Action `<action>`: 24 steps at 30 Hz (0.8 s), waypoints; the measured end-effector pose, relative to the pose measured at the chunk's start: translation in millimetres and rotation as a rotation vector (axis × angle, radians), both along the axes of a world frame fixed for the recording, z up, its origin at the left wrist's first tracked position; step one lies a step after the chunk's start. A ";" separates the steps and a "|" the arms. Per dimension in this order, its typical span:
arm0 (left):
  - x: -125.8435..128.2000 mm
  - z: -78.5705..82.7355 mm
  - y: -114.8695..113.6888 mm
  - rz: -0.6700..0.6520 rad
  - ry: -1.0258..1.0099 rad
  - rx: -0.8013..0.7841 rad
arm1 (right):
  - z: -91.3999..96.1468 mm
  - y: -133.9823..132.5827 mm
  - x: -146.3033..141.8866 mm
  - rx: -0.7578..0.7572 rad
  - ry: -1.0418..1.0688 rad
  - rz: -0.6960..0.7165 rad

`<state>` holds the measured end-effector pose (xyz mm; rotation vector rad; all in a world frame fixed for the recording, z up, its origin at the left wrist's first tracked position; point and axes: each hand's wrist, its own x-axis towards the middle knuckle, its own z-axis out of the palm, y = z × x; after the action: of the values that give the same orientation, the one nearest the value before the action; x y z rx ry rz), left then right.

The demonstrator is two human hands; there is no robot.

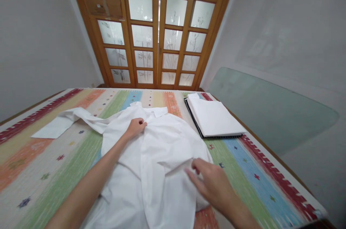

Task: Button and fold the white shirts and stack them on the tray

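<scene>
A white long-sleeved collared shirt [173,139] lies front side up, its collar toward the far side. One sleeve stretches out to the left in a bend; the other sleeve cannot be made out. My left hand [136,127] is closed, pinching the shirt's front edge just below the collar. Over the lower right part of the shirt is my right hand [209,178], slightly blurred, with the thumb and curled forefinger apart and nothing seen between them. Creases run across the cloth near it.
A striped, patterned cloth [78,153] covers the table. Folded white fabric [216,117] rests on a black-edged board or stack [194,119] at the right. Beyond stand wooden doors [160,41] with frosted panes. A pale glass panel [265,102] leans at the right wall.
</scene>
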<state>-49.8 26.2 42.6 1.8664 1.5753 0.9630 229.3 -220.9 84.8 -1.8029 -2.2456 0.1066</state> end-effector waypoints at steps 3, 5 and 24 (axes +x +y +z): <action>-4.6 -14.5 -5.7 -0.036 0.000 0.047 | -9.2 19.1 39.1 -0.044 -0.272 -0.418; -5.5 -21.3 -5.7 -0.052 -0.004 0.073 | -26.6 25.7 56.6 -0.122 -0.277 -0.478; 1.2 -25.6 1.0 -0.078 0.008 0.179 | 137.6 140.3 141.5 0.245 0.094 -0.361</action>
<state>-48.5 27.2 17.0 2.0388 1.4500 1.0938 370.8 -80.6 222.4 -1.9824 -1.7498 -0.1436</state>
